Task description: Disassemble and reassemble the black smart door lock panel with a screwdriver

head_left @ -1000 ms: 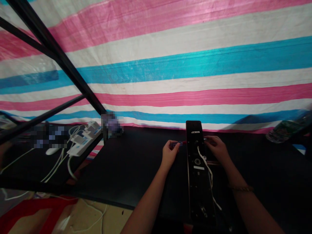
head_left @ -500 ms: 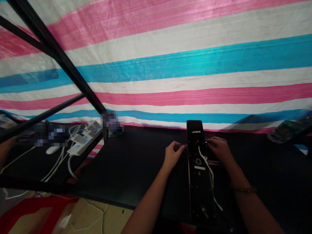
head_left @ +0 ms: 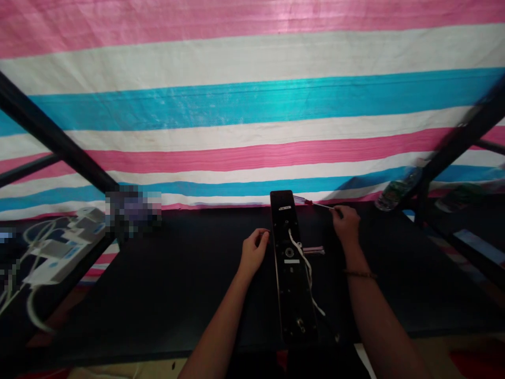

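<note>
A long black panel-like device (head_left: 291,295) lies on the dark table (head_left: 177,284) in front of me, with small screws, a white label and a round part on its face. A white cable (head_left: 305,263) runs out of it down its right side. My right hand (head_left: 347,223) pinches a screwdriver (head_left: 303,200) by the end of its metal shaft; its clear handle with a red collar points left, past the device's top end. Beside the device's left edge rests my left hand (head_left: 253,252), fingers curved, with a gap between thumb and forefinger.
A thin pinkish tool (head_left: 313,250) sticks out at the device's right. White power strips (head_left: 67,258) with cables lie at left, near a pixelated object (head_left: 134,210). A plastic bottle (head_left: 394,195) leans by the right black post (head_left: 445,152). A striped sheet (head_left: 244,110) hangs behind.
The view has turned right. The screwdriver, earlier behind the device between both hands, now shows beyond its top right in my right hand. My left hand has let go of it.
</note>
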Tool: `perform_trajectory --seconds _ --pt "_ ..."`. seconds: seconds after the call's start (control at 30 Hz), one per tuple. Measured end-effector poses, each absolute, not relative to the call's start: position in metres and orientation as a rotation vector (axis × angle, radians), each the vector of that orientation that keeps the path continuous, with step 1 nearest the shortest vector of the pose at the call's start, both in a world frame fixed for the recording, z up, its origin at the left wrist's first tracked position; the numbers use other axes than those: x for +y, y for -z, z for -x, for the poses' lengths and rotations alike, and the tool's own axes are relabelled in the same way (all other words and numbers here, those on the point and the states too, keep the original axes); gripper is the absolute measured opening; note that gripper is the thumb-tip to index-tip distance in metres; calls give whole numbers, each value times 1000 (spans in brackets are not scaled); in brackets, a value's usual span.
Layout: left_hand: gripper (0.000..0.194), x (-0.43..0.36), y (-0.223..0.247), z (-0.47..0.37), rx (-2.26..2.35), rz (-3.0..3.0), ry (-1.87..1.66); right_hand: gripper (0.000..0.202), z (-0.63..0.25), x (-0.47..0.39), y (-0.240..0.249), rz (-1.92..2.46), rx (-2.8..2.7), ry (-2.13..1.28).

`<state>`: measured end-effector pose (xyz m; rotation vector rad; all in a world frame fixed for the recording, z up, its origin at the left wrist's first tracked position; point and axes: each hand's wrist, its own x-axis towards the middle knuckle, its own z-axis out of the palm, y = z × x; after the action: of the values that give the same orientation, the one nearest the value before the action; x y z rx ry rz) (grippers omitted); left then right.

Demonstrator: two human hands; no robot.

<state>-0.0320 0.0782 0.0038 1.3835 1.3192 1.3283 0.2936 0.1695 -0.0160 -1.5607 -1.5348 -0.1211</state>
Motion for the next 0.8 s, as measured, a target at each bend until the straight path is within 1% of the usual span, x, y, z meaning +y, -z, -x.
perform_trajectory --seconds 0.1,0.2,0.3,0.37,0.43,0.5,0.57,0.7,0.8 --pt "32 73 -7 24 1262 -1334 -1302 29 -297 167 11 1618 -1375 164" --pt "42 66 -11 19 1214 -1288 -1281 34 -289 164 6 1546 -1186 128" --pt "55 56 -12 13 1146 -1205 -1270 37 -268 160 -3 1375 -1052 -141" --pt "58 48 -9 9 1118 -1114 -1278 37 -248 155 -11 1243 -1036 -378" --pt "60 41 -5 5 1119 -1040 -1294 37 -231 148 -20 1144 -1094 -499" --pt "63 37 -2 1 1118 -1014 -1302 34 -218 139 -29 1079 -1191 -463" --pt "66 36 1 -1 1105 -1031 -1302 28 -208 129 -38 1037 -1300 -323" --pt "61 35 5 -3 1124 -1112 -1346 20 -192 106 -51 1044 -1430 -65" --pt "58 33 7 -4 1161 -1164 -1391 19 -177 91 -56 1038 -1442 -86"
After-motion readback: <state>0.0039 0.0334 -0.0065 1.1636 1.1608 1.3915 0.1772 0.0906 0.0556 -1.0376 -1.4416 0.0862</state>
